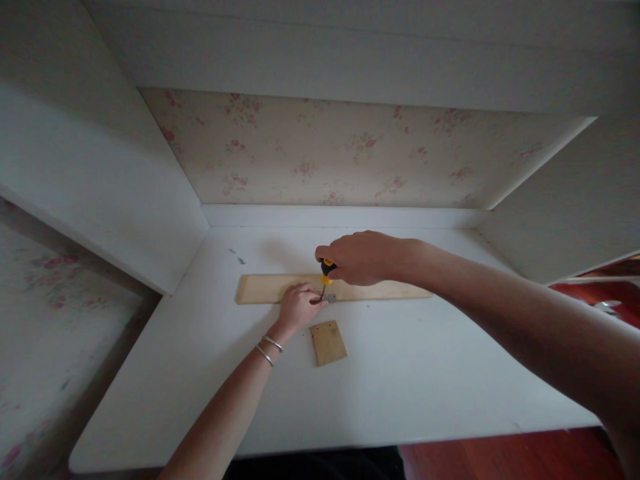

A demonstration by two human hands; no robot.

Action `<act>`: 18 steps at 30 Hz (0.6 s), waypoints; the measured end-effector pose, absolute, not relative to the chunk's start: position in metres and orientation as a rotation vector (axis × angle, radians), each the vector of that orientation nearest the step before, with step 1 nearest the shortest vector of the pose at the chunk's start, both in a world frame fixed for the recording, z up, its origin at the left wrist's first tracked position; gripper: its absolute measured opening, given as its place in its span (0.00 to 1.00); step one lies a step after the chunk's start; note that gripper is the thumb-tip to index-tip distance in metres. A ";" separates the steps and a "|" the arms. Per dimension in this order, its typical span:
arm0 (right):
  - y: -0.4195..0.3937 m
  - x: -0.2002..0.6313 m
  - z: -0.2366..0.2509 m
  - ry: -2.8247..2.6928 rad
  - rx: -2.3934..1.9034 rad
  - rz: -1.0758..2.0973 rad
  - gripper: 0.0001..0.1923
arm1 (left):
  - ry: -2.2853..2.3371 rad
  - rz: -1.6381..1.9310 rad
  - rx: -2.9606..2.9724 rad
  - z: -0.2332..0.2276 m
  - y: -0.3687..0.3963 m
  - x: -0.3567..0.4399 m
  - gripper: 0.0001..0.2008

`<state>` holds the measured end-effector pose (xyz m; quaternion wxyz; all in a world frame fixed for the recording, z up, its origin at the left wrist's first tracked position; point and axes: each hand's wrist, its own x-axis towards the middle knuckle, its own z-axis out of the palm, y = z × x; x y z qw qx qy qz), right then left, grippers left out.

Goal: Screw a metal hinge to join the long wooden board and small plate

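Right hand [361, 257]: fingers closed around the yellow-and-black screwdriver [326, 272], held upright, tip down on the bracket.
Left hand [299, 307]: fingers curled, pinching the small metal bracket [329, 298] at the near edge of the plank; 2 bangles on the wrist.
Plank [385, 289]: long, pale wood, lying flat across the white desk [425, 373].
Small board [328, 343]: flat on the desk, just in front of the left hand, apart from the plank.

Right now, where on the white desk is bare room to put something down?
Free: the near right of the white desk, and the left between the long wooden strip and the side panel. Crowded: mid-desk, where the left hand, right hand with screwdriver and small wooden block gather.
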<state>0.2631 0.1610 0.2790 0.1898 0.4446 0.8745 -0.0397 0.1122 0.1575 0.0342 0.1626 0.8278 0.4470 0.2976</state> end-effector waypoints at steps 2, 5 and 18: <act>0.160 0.262 0.280 2.451 1.262 -0.117 0.18 | 1.267 0.840 2.350 0.034 0.159 0.112 0.08; 0.160 0.261 0.281 2.449 1.272 -0.122 0.18 | 1.241 0.835 2.353 0.034 0.160 0.111 0.09; 0.160 0.261 0.277 2.460 1.357 0.013 0.25 | 1.192 0.872 2.378 0.028 0.161 0.108 0.08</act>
